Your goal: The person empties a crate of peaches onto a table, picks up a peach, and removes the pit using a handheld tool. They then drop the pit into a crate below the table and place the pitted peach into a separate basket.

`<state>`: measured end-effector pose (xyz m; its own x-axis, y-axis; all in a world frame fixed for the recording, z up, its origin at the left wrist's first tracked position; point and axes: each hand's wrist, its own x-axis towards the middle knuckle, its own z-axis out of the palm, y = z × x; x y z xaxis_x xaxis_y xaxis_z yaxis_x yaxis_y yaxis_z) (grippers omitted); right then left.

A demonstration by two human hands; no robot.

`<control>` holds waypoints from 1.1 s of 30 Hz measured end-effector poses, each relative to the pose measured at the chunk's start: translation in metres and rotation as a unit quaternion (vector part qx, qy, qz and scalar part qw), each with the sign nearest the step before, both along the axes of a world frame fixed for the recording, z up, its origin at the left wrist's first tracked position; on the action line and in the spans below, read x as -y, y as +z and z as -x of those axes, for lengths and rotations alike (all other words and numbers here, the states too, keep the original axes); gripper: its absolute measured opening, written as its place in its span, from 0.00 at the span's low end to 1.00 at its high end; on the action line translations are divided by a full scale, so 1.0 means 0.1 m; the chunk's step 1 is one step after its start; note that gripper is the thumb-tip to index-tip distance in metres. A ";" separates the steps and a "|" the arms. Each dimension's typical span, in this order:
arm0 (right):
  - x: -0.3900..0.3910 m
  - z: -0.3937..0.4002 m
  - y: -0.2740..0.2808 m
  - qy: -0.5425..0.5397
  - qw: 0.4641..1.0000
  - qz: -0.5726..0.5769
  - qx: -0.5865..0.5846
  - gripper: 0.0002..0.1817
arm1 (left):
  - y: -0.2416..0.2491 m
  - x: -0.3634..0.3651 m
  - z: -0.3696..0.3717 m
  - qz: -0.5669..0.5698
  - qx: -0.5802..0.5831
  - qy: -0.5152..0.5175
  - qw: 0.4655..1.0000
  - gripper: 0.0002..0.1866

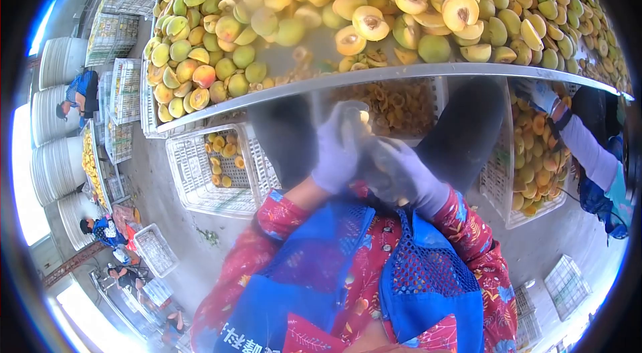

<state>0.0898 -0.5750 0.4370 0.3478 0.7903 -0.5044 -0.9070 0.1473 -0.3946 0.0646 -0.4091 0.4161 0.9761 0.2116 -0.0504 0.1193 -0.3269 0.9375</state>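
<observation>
Fruit-processing yard: my table (374,75) heaped with halved peaches (348,12), white plastic crates (200,179) on concrete floor, other workers (100,229) nearby

1. Gloved hands of the wearer: two, left hand (338,152) and right hand (404,176), at centre.
2. Co-worker's gloved hand (540,95): one, at 3 o'clock.
3. White plastic crates with peach halves below the table: three in view, e.g. crate (200,182) at 9 o'clock.
4. Halved peaches (321,12) on the table: too many to count, at 12 o'clock.
5. People at 8 o'clock: at least three, e.g. person (100,229).
</observation>
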 end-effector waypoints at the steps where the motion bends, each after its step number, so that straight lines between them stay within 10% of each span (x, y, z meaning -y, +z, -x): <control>1: 0.00 -0.04 0.04 -0.010 0.992 -0.030 -0.120 0.17 | 0.02 0.00 0.00 0.021 -0.008 -0.001 1.000 0.12; 4: 0.02 -0.04 -0.07 -0.008 0.978 -0.101 -0.183 0.15 | 0.04 0.01 -0.02 -0.023 0.002 -0.039 0.999 0.13; 7: -0.02 0.01 0.09 0.033 0.987 0.108 0.115 0.15 | -0.34 -0.13 -0.04 -0.372 0.167 -0.139 0.902 0.19; 10: -0.02 0.03 -0.12 0.005 1.000 0.023 -0.005 0.14 | -0.33 -0.11 0.01 -0.318 0.132 -0.126 0.930 0.20; 13: 0.07 -0.04 -0.30 0.027 0.911 -0.256 -0.323 0.15 | -0.07 -0.04 -0.02 0.011 -0.036 -0.066 0.997 0.18; 16: 0.08 -0.01 -0.28 -0.003 0.922 -0.230 -0.312 0.16 | -0.14 -0.06 -0.07 -0.034 0.020 -0.100 0.994 0.16; 19: 0.08 0.02 -0.32 0.004 0.955 -0.097 -0.282 0.21 | -0.38 -0.10 -0.05 -0.347 0.208 -0.141 0.904 0.14; 23: 0.10 0.01 -0.43 0.041 0.885 -0.270 -0.377 0.20 | -0.23 -0.07 0.01 -0.097 0.051 -0.140 0.984 0.22; 29: 0.00 0.10 -0.55 -0.001 0.813 -0.420 -0.404 0.20 | -0.47 -0.16 0.03 -0.319 0.254 -0.165 0.898 0.27; 33: -0.01 0.07 -0.28 -0.036 0.863 -0.397 -0.310 0.23 | -0.39 -0.14 0.07 -0.126 0.083 0.002 0.989 0.26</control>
